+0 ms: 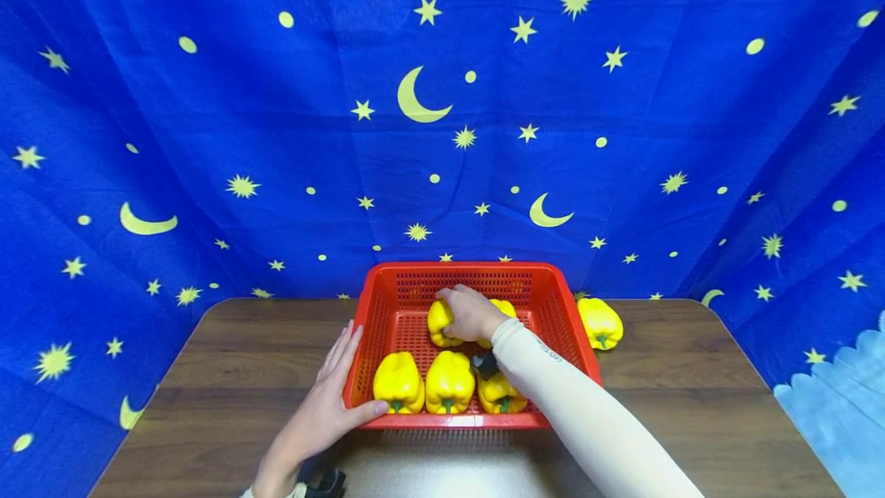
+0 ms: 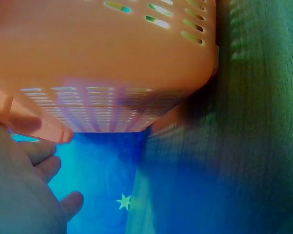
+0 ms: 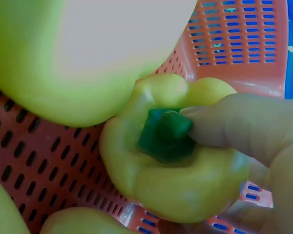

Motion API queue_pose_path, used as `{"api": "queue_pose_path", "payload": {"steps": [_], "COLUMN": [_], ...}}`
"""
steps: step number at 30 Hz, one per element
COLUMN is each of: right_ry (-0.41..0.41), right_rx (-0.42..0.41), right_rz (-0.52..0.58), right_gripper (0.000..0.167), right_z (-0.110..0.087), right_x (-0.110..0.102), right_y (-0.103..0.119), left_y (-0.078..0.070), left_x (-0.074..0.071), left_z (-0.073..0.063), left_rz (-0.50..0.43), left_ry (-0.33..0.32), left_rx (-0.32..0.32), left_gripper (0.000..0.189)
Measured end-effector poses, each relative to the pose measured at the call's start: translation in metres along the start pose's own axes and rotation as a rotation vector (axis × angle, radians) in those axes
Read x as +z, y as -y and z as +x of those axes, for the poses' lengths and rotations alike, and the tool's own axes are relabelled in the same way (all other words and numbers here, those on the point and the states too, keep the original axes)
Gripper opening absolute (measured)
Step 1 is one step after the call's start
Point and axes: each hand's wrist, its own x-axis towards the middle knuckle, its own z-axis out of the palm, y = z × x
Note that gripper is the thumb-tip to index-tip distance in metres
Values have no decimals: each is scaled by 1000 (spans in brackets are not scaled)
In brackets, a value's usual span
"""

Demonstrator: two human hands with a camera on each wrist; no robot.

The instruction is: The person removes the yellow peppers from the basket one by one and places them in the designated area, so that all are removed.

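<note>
A red plastic basket [image 1: 584, 344] with slotted sides stands on the table. Inside it, my right hand [image 1: 473, 315] grips a yellow bell pepper [image 1: 440, 323]; in the right wrist view the thumb lies against the green stem [image 3: 168, 134]. Another yellow pepper [image 1: 505, 307] is partly hidden behind that hand. Along the basket's front wall sit a left pepper [image 1: 399, 381], a middle pepper [image 1: 450, 381] and a right pepper [image 1: 499, 398], the last partly covered by the right wrist. My left hand [image 1: 325, 402] rests at the basket's left side, fingers straight along the rim, thumb at the front corner.
One more yellow pepper [image 1: 600, 323] lies on the wooden table [image 1: 684, 383], just outside the basket's right side. A blue cloth [image 1: 311, 137] with moons and stars hangs behind the table and at both sides. Light-blue fabric [image 1: 843, 390] shows at the right edge.
</note>
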Motion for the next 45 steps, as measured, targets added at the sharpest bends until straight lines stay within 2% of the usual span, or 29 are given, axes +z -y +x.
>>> {"api": "queue_pose_path", "payload": {"steps": [3,11,18,26,34,45], "right_ry": [-21,-38,-64,-92,-110,-178], "right_rx": [-22,-44,-79,-94,-82,-95], "right_rz": [-8,-3,28,70,85,118], "right_gripper": [63,62,62,62,60,60], "right_z": [-1,-2,-9,-20,-31,-47], "right_x": [2,1,-7,-15,-24,-37], "right_y": [-1,-2,0,2,2,3], "left_y": [1,-1,1,0,3,0], "left_x": [1,1,1,1,2,0], "left_z": [-1,-1,-1,-1,-2,0], "left_rz": [0,-5,-3,-4,0,0], "left_ry": [-4,8,-4,7,-26,-1], "left_rx": [12,-6,22,-5,78,12], "left_gripper": [109,108,108,109,109,110]}}
